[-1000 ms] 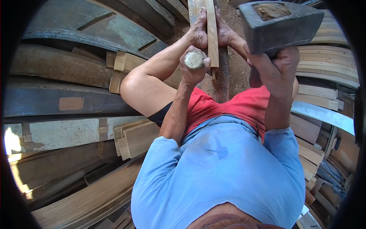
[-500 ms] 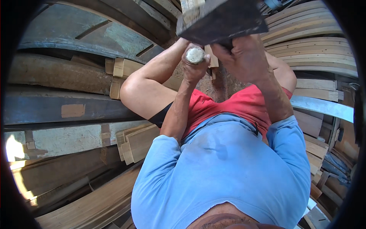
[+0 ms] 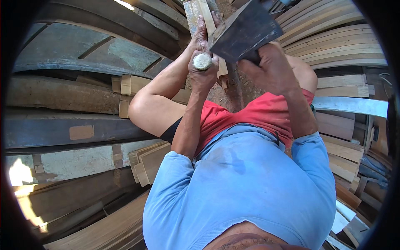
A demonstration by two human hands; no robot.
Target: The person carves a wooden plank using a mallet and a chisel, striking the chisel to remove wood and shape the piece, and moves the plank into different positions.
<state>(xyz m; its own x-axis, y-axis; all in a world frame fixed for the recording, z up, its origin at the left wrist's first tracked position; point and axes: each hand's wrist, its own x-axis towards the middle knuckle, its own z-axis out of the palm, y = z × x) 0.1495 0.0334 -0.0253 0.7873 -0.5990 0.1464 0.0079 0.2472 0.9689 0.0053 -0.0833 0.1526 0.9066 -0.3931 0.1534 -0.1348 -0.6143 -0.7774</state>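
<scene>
My left hand [image 3: 203, 79] is wrapped around the handle of what looks like a chisel, whose pale, worn, round butt end [image 3: 202, 61] points up at me. Its blade is hidden below the fist. My right hand [image 3: 273, 68] grips the handle of a mallet with a dark, blocky head [image 3: 246, 36]. The head is tilted and hangs just right of the chisel's butt, apart from it. Under both, a pale strip of wood [image 3: 205, 16] runs away from me between my legs, with a bare foot [image 3: 201, 30] against it. The spot being worked is hidden.
Stacked boards [image 3: 329, 41] fill the far right. Large dark timbers [image 3: 62, 89] and a painted beam [image 3: 79, 161] lie to the left. Short wood blocks [image 3: 152, 160] sit by my left elbow. Shavings lie on the floor [image 3: 246, 89] between my legs.
The mallet has turned and its head now slants, uncovering the wood strip and foot. My left hand with the chisel has shifted a little left in the view.
</scene>
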